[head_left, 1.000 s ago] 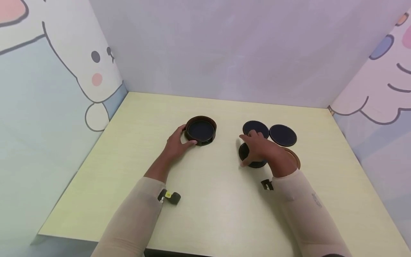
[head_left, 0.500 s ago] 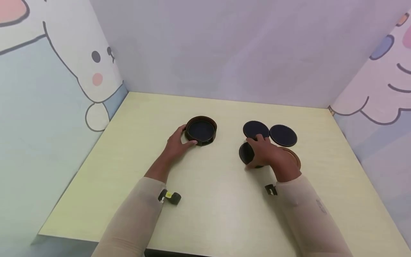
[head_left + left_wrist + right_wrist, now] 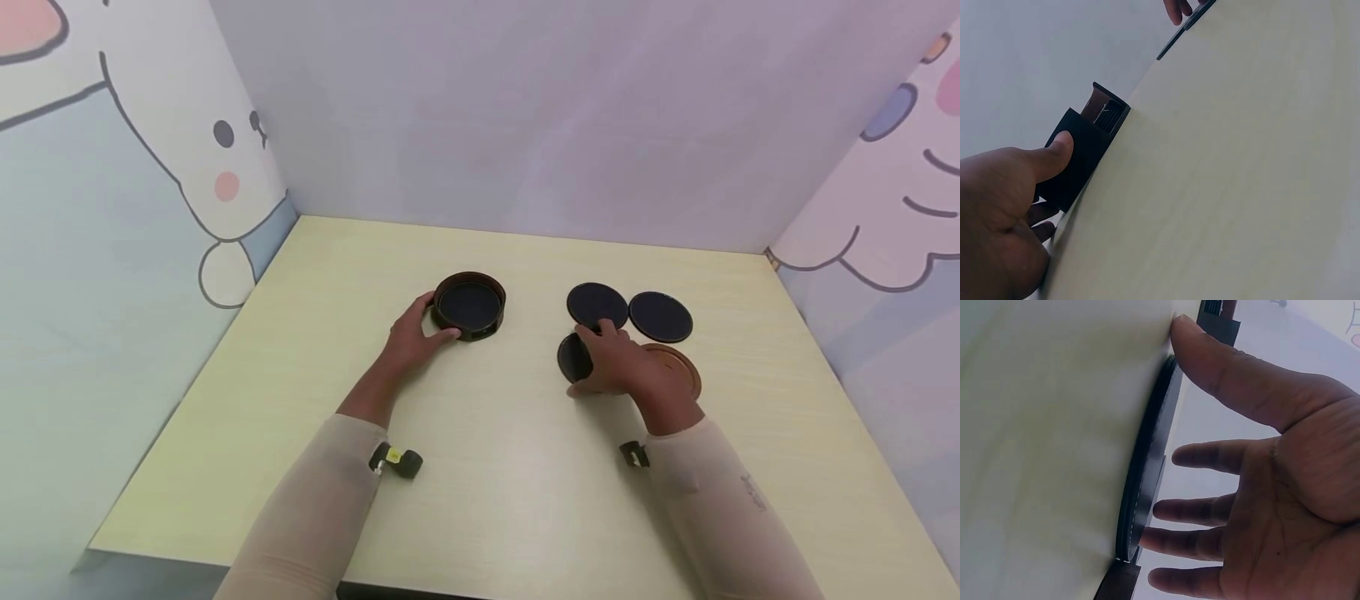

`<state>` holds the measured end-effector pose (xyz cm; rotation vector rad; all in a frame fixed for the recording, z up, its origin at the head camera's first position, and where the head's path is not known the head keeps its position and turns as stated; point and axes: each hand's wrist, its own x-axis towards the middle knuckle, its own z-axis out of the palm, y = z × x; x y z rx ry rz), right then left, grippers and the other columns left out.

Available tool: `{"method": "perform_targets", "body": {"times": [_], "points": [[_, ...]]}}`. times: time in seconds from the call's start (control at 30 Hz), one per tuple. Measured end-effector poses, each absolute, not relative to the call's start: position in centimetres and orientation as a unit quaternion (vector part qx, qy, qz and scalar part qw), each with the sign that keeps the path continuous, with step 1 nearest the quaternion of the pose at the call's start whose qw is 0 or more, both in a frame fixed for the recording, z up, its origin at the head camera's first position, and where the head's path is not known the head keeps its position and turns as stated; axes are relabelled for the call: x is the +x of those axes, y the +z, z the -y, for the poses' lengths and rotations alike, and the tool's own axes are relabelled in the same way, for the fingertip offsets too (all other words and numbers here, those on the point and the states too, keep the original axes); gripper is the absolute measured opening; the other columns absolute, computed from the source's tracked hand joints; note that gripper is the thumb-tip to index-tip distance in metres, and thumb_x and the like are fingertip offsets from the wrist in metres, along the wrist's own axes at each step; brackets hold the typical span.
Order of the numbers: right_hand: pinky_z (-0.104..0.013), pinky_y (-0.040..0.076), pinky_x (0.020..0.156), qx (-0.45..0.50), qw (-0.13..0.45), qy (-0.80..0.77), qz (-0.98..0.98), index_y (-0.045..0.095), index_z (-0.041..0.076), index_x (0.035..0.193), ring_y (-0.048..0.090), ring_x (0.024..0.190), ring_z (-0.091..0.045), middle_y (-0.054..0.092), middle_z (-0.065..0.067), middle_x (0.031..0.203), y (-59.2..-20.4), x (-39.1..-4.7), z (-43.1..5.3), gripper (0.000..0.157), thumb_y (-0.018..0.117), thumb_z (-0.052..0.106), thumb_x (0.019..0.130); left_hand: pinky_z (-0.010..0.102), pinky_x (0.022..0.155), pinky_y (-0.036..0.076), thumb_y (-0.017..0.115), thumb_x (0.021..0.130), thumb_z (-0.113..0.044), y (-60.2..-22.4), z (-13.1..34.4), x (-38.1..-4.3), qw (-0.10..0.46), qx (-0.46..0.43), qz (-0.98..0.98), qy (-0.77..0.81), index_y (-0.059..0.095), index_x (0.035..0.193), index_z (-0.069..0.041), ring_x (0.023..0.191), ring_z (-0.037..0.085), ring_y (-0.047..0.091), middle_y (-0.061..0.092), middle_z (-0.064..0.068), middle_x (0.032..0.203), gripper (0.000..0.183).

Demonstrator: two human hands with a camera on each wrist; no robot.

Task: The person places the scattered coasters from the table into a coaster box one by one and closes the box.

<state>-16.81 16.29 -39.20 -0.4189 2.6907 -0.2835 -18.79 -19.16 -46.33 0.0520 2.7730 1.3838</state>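
Note:
My left hand (image 3: 411, 340) holds the side of a round, dark coaster holder (image 3: 498, 323) standing on the table, a black disc lying inside it. In the left wrist view the thumb presses the holder's outer wall, near an open slot in it. My right hand (image 3: 617, 360) reaches over a black round coaster (image 3: 574, 358) with fingers spread. The right wrist view shows its thumb close by one end of the coaster (image 3: 1147, 465), which looks layered at its edge, and the fingertips above its upper face. Part of this coaster is hidden under the hand.
Two more black coasters, one (image 3: 596, 302) behind the right hand and another (image 3: 661, 317) to its right, lie flat. A brown round disc (image 3: 681, 367) shows partly from under the right wrist. The pale table (image 3: 480, 467) meets a wall (image 3: 525, 125) at its back.
My right hand has shifted a little to the right and lower over the near coaster, baring more of the coaster behind. The left hand and the holder stay where they were.

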Motion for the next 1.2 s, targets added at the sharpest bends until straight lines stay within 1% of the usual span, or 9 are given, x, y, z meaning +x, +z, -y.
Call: {"method": "perform_targets", "body": {"times": [0.1, 0.3, 0.37, 0.5, 0.6, 0.67, 0.87, 1.07, 1.2], "points": [[-0.074, 0.049, 0.111, -0.152, 0.2, -0.106, -0.962, 0.031, 0.003, 0.171, 0.042, 0.147, -0.064, 0.027, -0.039, 0.167, -39.31, -16.67, -16.39, 0.109, 0.091, 0.043, 0.089, 0.057, 0.138, 0.027, 0.082, 0.1, -0.035, -46.39, 19.24, -18.81, 0.021, 0.017, -0.895, 0.446, 0.033, 0.171, -0.01, 0.168, 0.036, 0.031, 0.04, 0.015, 0.176, 0.09], [-0.073, 0.05, 0.109, -0.17, 0.183, -0.099, -0.963, 0.035, 0.003, 0.169, 0.047, 0.143, -0.062, 0.033, -0.039, 0.163, -39.65, -16.52, -16.68, 0.105, 0.091, 0.041, 0.089, 0.058, 0.137, 0.027, 0.083, 0.1, -0.034, -46.33, 19.28, -18.73, 0.019, 0.017, -0.894, 0.448, 0.032, 0.171, -0.01, 0.167, 0.037, 0.031, 0.04, 0.015, 0.176, 0.09], [-0.074, 0.048, 0.112, -0.175, 0.179, -0.096, -0.963, 0.036, 0.003, 0.169, 0.047, 0.143, -0.062, 0.035, -0.039, 0.162, -39.74, -16.48, -16.71, 0.103, 0.09, 0.041, 0.09, 0.058, 0.138, 0.027, 0.082, 0.1, -0.034, -46.37, 19.28, -18.75, 0.019, 0.019, -0.894, 0.448, 0.033, 0.171, -0.01, 0.167, 0.037, 0.032, 0.04, 0.016, 0.176, 0.09], [-0.076, 0.045, 0.114, -0.176, 0.179, -0.093, -0.964, 0.039, 0.004, 0.168, 0.044, 0.145, -0.061, 0.034, -0.038, 0.163, -39.77, -16.46, -16.68, 0.099, 0.089, 0.041, 0.091, 0.057, 0.138, 0.028, 0.082, 0.1, -0.034, -46.49, 19.29, -18.83, 0.017, 0.02, -0.894, 0.447, 0.033, 0.171, -0.009, 0.167, 0.037, 0.032, 0.04, 0.016, 0.176, 0.089], [-0.075, 0.046, 0.11, -0.178, 0.174, -0.087, -0.965, 0.041, 0.004, 0.167, 0.044, 0.143, -0.06, 0.035, -0.036, 0.163, -39.67, -16.51, -16.59, 0.099, 0.09, 0.043, 0.09, 0.058, 0.137, 0.027, 0.082, 0.1, -0.034, -46.49, 19.3, -18.81, 0.018, 0.018, -0.894, 0.448, 0.033, 0.171, -0.009, 0.167, 0.037, 0.032, 0.04, 0.016, 0.176, 0.089], [-0.075, 0.045, 0.111, -0.181, 0.168, -0.085, -0.965, 0.043, 0.004, 0.166, 0.045, 0.142, -0.059, 0.038, -0.035, 0.161, -39.67, -16.57, -16.53, 0.099, 0.09, 0.043, 0.089, 0.058, 0.137, 0.027, 0.082, 0.101, -0.034, -46.47, 19.3, -18.77, 0.019, 0.018, -0.894, 0.448, 0.033, 0.171, -0.009, 0.167, 0.037, 0.031, 0.039, 0.016, 0.176, 0.09], [-0.074, 0.047, 0.109, -0.19, 0.162, -0.101, -0.963, 0.045, 0.005, 0.165, 0.047, 0.137, -0.053, 0.043, -0.032, 0.158, -39.7, -16.67, -16.49, 0.098, 0.092, 0.04, 0.087, 0.058, 0.137, 0.027, 0.083, 0.1, -0.035, -46.4, 19.34, -18.7, 0.024, 0.016, -0.892, 0.451, 0.032, 0.171, -0.009, 0.168, 0.036, 0.031, 0.039, 0.016, 0.176, 0.091], [-0.069, 0.05, 0.102, -0.196, 0.159, -0.103, -0.962, 0.047, 0.006, 0.165, 0.048, 0.13, -0.046, 0.047, -0.029, 0.151, -39.78, -16.74, -16.34, 0.096, 0.092, 0.037, 0.086, 0.058, 0.138, 0.027, 0.083, 0.1, -0.035, -46.3, 19.26, -18.75, 0.025, 0.017, -0.892, 0.452, 0.032, 0.171, -0.01, 0.168, 0.036, 0.031, 0.039, 0.015, 0.176, 0.091], [-0.064, 0.052, 0.096, -0.198, 0.159, -0.101, -0.962, 0.048, 0.006, 0.164, 0.046, 0.125, -0.044, 0.048, -0.027, 0.146, -39.59, -16.84, -16.14, 0.096, 0.093, 0.037, 0.084, 0.058, 0.138, 0.027, 0.083, 0.1, -0.035, -46.28, 19.19, -18.84, 0.021, 0.022, -0.892, 0.45, 0.033, 0.171, -0.009, 0.167, 0.036, 0.032, 0.04, 0.016, 0.176, 0.091]]}}
